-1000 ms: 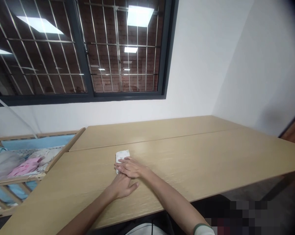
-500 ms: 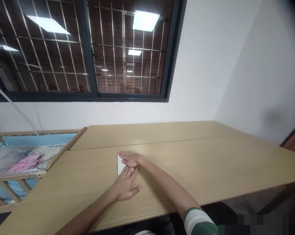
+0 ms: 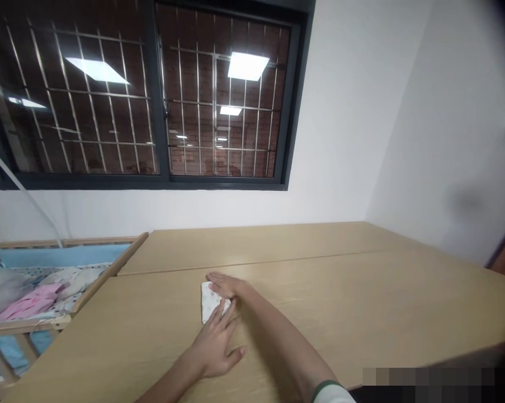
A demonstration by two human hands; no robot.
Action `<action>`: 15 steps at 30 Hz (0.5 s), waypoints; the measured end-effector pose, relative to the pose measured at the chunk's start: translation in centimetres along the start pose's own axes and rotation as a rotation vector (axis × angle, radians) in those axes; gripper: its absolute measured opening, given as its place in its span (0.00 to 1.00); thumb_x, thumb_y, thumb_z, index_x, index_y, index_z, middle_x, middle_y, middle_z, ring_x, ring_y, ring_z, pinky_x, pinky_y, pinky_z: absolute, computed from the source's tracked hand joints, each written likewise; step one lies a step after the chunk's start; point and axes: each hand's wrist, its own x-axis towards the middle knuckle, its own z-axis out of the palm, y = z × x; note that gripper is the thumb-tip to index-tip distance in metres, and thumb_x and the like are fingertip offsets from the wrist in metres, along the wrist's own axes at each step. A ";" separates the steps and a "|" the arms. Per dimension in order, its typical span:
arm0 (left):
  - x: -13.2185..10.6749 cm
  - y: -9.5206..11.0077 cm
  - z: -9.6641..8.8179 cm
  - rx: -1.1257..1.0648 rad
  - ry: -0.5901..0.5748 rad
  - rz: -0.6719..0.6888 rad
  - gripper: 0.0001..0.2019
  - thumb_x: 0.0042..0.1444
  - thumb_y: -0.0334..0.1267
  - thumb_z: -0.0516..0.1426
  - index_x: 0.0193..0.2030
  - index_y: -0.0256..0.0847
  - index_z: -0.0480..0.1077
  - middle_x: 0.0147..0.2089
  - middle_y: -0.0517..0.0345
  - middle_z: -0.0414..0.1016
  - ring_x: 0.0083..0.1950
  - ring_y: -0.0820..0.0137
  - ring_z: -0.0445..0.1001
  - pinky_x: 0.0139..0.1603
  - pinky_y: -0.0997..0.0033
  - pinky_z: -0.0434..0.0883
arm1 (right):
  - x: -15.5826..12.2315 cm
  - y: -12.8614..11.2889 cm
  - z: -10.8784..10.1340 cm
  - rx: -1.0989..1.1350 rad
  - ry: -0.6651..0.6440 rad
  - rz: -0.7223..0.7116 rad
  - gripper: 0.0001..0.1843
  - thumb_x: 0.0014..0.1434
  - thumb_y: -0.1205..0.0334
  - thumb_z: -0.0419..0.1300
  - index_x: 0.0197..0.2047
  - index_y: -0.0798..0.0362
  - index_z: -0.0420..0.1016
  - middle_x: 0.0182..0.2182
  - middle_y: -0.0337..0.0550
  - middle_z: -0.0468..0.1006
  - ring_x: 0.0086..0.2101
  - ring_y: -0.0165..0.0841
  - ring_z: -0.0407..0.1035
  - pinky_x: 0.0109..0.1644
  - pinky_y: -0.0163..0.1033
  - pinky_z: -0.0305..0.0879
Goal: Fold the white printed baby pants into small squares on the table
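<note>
A small folded white cloth (image 3: 208, 302) with a faint print lies on the light wooden table (image 3: 361, 291). My left hand (image 3: 216, 347) rests flat on the table with fingers stretched out, its fingertips on the cloth's near edge. My right hand (image 3: 227, 285) lies flat over the cloth's far right corner, fingers extended and together. Both hands press down on the cloth; neither grips it.
A wooden crib (image 3: 46, 280) with blue lining and pink and white clothes stands against the table's left side. A barred dark window (image 3: 151, 101) is on the wall behind. White walls meet at the far right corner.
The camera has tilted downward slightly. My right hand slid toward the cloth's far end, then back over its right corner, while the left hand stayed flat at the near edge.
</note>
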 end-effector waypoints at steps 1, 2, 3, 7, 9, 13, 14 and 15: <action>0.2 -0.1 -0.2 -0.028 0.032 0.005 0.34 0.61 0.56 0.56 0.70 0.47 0.59 0.78 0.49 0.40 0.77 0.42 0.40 0.73 0.38 0.54 | -0.1 0.0 0.0 0.000 0.014 -0.005 0.31 0.68 0.45 0.52 0.64 0.58 0.69 0.64 0.56 0.68 0.65 0.44 0.59 0.69 0.48 0.55; 0.3 -0.4 -0.4 -0.067 0.079 0.006 0.31 0.62 0.53 0.56 0.69 0.47 0.61 0.78 0.48 0.44 0.76 0.45 0.46 0.73 0.41 0.57 | -0.2 -0.1 0.0 -0.006 0.018 -0.011 0.30 0.69 0.45 0.51 0.64 0.58 0.69 0.64 0.55 0.68 0.65 0.44 0.60 0.69 0.48 0.55; 0.6 -0.8 -0.7 -0.113 0.143 0.002 0.27 0.62 0.50 0.55 0.66 0.46 0.63 0.76 0.48 0.51 0.74 0.49 0.53 0.72 0.45 0.60 | -0.3 -0.3 0.0 -0.015 0.009 -0.020 0.30 0.69 0.46 0.51 0.64 0.57 0.69 0.64 0.55 0.68 0.65 0.44 0.59 0.69 0.48 0.55; 1.2 -3.6 -2.0 -0.265 0.445 -0.146 0.16 0.67 0.45 0.49 0.53 0.43 0.71 0.56 0.46 0.74 0.58 0.59 0.72 0.61 0.53 0.70 | -0.7 -1.0 0.0 -0.070 -0.019 -0.038 0.27 0.72 0.49 0.47 0.66 0.55 0.65 0.64 0.53 0.68 0.65 0.42 0.58 0.68 0.47 0.54; 1.0 -5.4 -2.3 -0.275 0.539 -0.259 0.16 0.66 0.47 0.49 0.49 0.42 0.71 0.49 0.48 0.77 0.50 0.59 0.75 0.55 0.54 0.73 | -1.0 -1.4 0.0 -0.088 0.010 -0.021 0.26 0.72 0.50 0.46 0.66 0.54 0.65 0.63 0.53 0.69 0.65 0.43 0.59 0.68 0.48 0.54; 0.6 -8.2 -1.9 -0.278 0.577 -0.375 0.17 0.64 0.52 0.49 0.44 0.42 0.71 0.44 0.50 0.77 0.41 0.61 0.75 0.47 0.58 0.73 | -1.5 -2.1 0.0 -0.089 0.048 0.010 0.26 0.71 0.50 0.47 0.65 0.52 0.66 0.60 0.53 0.71 0.62 0.44 0.62 0.65 0.47 0.58; 0.5 -8.6 -1.8 -0.283 0.574 -0.389 0.18 0.63 0.52 0.49 0.44 0.42 0.71 0.42 0.51 0.77 0.40 0.61 0.75 0.46 0.59 0.73 | -1.6 -2.2 0.0 -0.085 0.058 0.024 0.26 0.71 0.49 0.48 0.65 0.52 0.66 0.60 0.53 0.71 0.61 0.44 0.63 0.64 0.47 0.59; 0.6 -8.8 -1.6 -0.287 0.570 -0.401 0.18 0.63 0.53 0.49 0.43 0.42 0.71 0.41 0.51 0.77 0.39 0.62 0.74 0.46 0.60 0.72 | -1.7 -2.3 -0.1 -0.080 0.069 0.036 0.26 0.70 0.49 0.48 0.65 0.52 0.66 0.59 0.53 0.71 0.60 0.44 0.64 0.64 0.47 0.60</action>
